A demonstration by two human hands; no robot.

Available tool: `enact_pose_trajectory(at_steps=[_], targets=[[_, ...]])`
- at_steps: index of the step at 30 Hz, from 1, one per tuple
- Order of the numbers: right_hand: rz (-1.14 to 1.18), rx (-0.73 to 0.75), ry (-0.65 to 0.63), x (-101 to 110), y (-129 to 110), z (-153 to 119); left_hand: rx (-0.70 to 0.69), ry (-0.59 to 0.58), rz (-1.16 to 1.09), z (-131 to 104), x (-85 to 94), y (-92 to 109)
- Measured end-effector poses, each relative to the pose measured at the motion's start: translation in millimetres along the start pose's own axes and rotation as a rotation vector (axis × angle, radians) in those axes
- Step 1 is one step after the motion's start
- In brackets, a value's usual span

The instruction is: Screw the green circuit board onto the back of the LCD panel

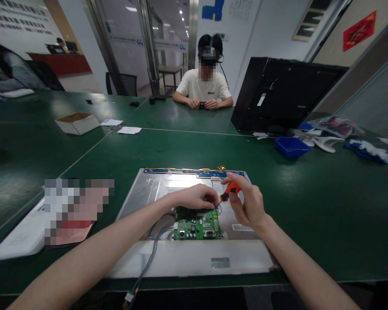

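A screwdriver (232,188) with an orange and black handle is in my right hand (251,206), gripped between thumb and fingers. Its shaft slants down to the upper right corner of a green circuit board (197,228). My left hand (197,196) reaches over the board's top edge, thumb and finger pinched beside the screwdriver's tip; anything between them is too small to make out. The board lies on the metal back of a flat display panel (184,258). A thin blue strip board (171,171) runs along the panel's far edge. Grey cables (154,247) trail from the left toward me.
A dark monitor (278,94) stands at the back right, near a blue tray (292,146) and gloves (367,151). A white box (77,123) sits far left. Closer left lies a white object (22,234), partly blurred. Across the green table (326,206) sits a person (203,86).
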State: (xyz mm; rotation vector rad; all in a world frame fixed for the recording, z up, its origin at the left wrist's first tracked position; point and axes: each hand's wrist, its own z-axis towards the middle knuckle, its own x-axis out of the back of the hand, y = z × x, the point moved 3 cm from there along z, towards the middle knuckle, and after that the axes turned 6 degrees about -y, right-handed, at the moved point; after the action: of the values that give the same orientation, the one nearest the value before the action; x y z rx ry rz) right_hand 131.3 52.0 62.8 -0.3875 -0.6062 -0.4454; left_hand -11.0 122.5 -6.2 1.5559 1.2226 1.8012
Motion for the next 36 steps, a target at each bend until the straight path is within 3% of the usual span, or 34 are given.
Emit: enact_pose_trajectory(at_steps=[7,17,27,36], targets=[[-0.100,0.026,0.091,-4.4,3.6,-4.3,-0.016,0.014,0.006,0.0,0.6,-1.7],[-0.010,-0.020,-0.011,0.1,-0.4,-1.6,-0.019,-0.001,-0.027,0.5,-0.4,-1.4],[-0.146,0.033,0.124,-4.3,2.9,-6.5,-0.014,0.012,0.019,-0.3,1.6,1.1],[-0.018,-0.013,0.011,0.6,-1.4,-1.3,0.004,0.008,-0.034,-0.2,0.4,4.7]])
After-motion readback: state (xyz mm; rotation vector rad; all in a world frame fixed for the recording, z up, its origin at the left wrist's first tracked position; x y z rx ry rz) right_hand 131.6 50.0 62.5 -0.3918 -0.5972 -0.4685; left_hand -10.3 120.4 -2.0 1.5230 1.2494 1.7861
